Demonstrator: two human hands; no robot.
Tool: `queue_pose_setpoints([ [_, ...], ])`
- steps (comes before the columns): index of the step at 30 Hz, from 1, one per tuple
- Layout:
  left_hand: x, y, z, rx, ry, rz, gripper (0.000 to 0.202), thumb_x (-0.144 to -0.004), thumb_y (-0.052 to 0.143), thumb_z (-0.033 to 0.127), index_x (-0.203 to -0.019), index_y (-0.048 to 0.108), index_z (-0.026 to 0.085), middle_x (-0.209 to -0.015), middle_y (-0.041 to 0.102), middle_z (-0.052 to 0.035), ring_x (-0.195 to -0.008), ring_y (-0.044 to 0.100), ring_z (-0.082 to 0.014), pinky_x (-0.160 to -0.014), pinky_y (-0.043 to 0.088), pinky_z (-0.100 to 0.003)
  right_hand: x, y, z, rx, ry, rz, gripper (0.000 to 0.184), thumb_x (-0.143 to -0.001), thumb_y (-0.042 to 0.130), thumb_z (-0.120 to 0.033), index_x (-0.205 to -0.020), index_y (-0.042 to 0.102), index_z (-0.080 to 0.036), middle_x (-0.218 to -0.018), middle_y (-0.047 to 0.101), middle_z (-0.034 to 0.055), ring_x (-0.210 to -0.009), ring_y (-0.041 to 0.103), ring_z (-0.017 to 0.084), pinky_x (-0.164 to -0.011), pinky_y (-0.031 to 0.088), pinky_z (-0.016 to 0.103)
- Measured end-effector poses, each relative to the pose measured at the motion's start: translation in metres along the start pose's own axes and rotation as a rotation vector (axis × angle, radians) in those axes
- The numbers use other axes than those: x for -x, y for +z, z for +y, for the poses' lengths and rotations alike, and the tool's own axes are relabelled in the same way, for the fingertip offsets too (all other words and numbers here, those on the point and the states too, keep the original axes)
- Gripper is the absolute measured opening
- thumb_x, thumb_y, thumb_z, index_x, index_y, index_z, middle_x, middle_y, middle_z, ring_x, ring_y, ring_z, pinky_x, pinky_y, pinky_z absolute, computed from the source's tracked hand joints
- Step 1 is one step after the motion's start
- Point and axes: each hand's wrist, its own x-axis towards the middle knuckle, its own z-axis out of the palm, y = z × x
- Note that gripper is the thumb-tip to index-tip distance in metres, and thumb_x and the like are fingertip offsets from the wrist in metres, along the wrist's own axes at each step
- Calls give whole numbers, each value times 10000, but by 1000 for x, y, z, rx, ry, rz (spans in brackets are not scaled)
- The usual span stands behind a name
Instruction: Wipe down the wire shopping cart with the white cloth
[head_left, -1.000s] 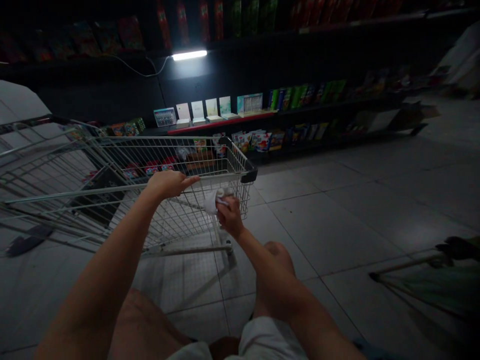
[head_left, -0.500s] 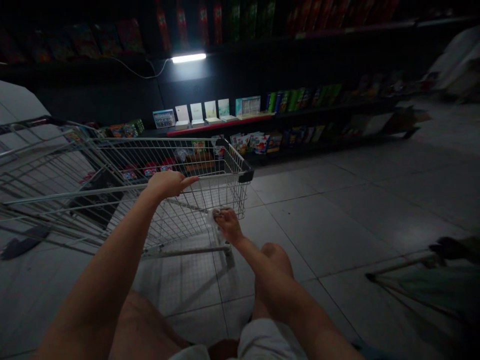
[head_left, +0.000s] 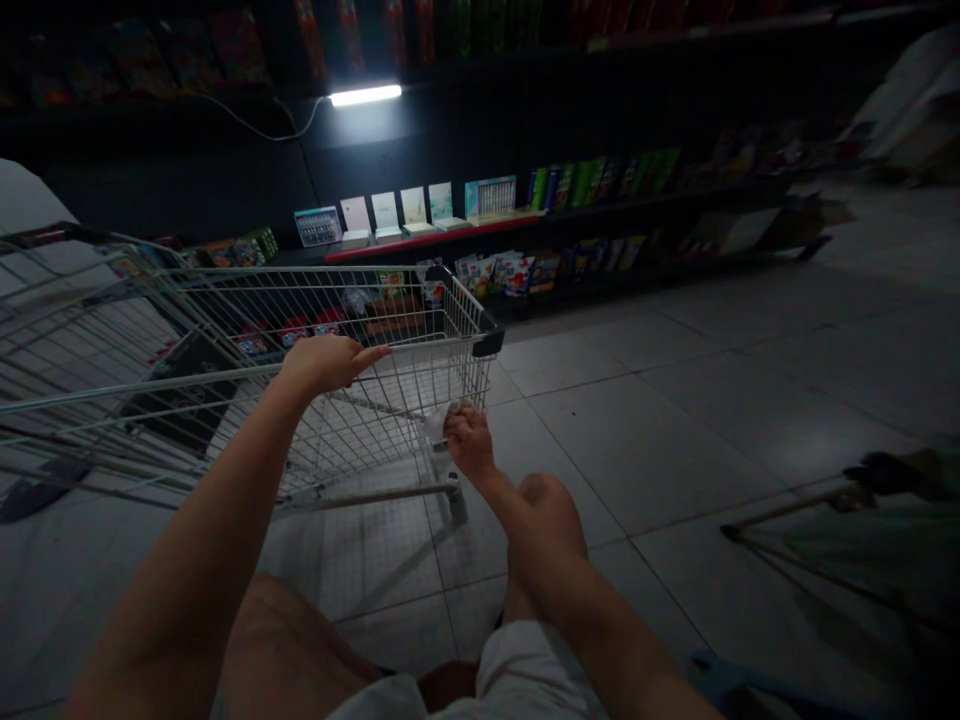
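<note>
A wire shopping cart lies tipped toward me on the tiled floor, its end panel facing me. My left hand rests curled over the cart's upper rail, forefinger stretched along the wire. My right hand is closed on a small white cloth and presses it against the cart's wire end panel, low near the corner post. My bare knees and white shorts show below.
Dark shop shelves with boxes and packets run along the back, lit by one tube lamp. A black cart corner cap juts right. Another cart frame lies at the right edge. A dark slipper lies at left.
My right hand with the cloth has slid down the cart's end panel from near the upper rail to its lower part. My left hand has kept its hold on the rail.
</note>
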Motion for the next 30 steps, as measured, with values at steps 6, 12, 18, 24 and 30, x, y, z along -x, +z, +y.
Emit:
queue_pose_setpoints([
  [6, 5, -1, -1, -19, -9, 0, 807, -842, 124, 792, -955, 714, 255, -915, 759, -73, -985, 675, -297, -856, 471, -391, -65, -19, -16, -5, -123, 271, 399, -908, 403, -177, -1241, 621, -208, -1378, 499, 119, -1387, 363, 284, -1106, 384, 527],
  [12, 3, -2, 1, -34, -8, -6, 793, -867, 129, 767, -940, 707, 228, -930, 756, -66, -1023, 662, -281, -887, 467, -383, -23, 3, 3, -38, -181, 309, 274, -906, 440, -162, -955, 709, -182, -1082, 659, 111, -1264, 486, 240, -1047, 472, 445],
  [18, 4, -1, -1, -43, -3, 2, 838, -835, 105, 811, -943, 710, 242, -926, 766, -62, -1014, 669, -274, -872, 460, -360, -42, -17, -16, 15, -240, 305, 321, -895, 447, -149, -1098, 693, -178, -1263, 596, 107, -1276, 468, 245, -1087, 443, 446],
  [24, 9, 0, -2, -40, 12, 3, 837, -839, 89, 805, -911, 714, 252, -923, 757, -62, -993, 675, -298, -862, 476, -406, -60, -33, 14, 38, -291, 348, 317, -903, 442, -161, -1095, 693, -183, -1178, 629, 110, -1172, 530, 219, -1023, 475, 395],
  [30, 8, 1, -1, -61, -15, 35, 885, -818, 74, 828, -986, 715, 242, -1005, 751, -102, -1002, 671, -304, -846, 484, -390, -48, -31, 63, 0, 56, 484, 341, -892, 440, -282, -1093, 665, -122, -1126, 631, 175, -1124, 570, 265, -980, 495, 458],
])
